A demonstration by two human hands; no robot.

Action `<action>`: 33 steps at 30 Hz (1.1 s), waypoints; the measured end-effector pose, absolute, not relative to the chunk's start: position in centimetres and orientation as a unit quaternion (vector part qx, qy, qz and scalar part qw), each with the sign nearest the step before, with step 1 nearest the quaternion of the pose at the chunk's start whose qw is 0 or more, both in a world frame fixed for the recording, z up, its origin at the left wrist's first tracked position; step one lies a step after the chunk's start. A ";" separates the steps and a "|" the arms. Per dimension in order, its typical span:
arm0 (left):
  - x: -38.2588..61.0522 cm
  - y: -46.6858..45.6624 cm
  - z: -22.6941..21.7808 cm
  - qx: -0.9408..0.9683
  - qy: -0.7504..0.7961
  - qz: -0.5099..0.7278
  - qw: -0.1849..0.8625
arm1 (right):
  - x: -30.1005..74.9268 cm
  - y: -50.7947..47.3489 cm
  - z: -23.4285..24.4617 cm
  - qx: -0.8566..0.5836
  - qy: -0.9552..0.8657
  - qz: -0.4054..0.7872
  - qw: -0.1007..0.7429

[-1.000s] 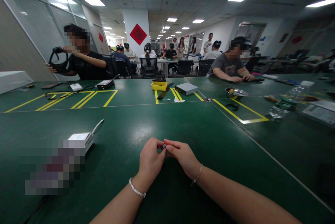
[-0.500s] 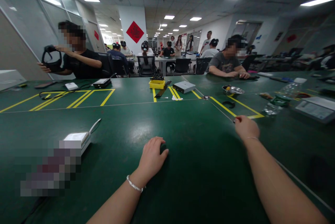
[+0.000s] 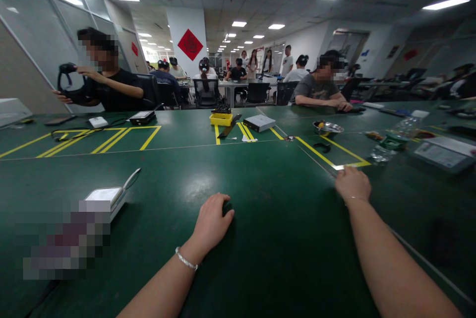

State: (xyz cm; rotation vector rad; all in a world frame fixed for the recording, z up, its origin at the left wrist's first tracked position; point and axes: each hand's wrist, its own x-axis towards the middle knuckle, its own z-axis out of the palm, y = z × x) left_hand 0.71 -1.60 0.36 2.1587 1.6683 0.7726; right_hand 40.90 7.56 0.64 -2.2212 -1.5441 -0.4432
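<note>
My left hand, with a pale bracelet at its wrist, rests on the green table. Its thumb stands apart from the loosely bent fingers, and nothing shows between them. Farther forward on the right, my right hand is at the near corner of a yellow tape outline. The fingers are curled down towards the tabletop and their tips are mostly hidden, so whatever they hold cannot be made out. A black curved piece lies inside that outline, just beyond this hand.
A metal bowl, a plastic bottle and a grey box stand at right. Farther back are a yellow tray and a grey case. A white device lies at left. Two people sit across the table.
My right hand has lowered and turned at the tape corner; the small dark bit at its fingertips no longer shows. The left hand stays nearly still. The view has shifted slightly.
</note>
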 end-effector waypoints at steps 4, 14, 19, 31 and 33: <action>0.6 -1.5 0.3 0.748 0.583 0.273 0.159 | 32.5 8.1 1.5 -0.669 -0.700 -0.102 0.229; 0.5 -1.7 -0.4 0.785 0.552 0.239 0.149 | 19.5 3.1 1.4 -0.404 -0.909 0.079 0.064; 0.5 -1.9 -0.1 0.783 0.564 0.220 0.142 | 30.8 6.8 2.3 -0.711 -0.689 -0.084 0.115; 0.5 -1.9 0.0 0.795 0.541 0.228 0.156 | 43.6 6.9 0.3 -0.877 -0.469 0.006 0.101; 0.5 -1.9 -0.1 0.795 0.539 0.232 0.155 | 43.1 6.8 0.4 -0.878 -0.467 0.000 0.106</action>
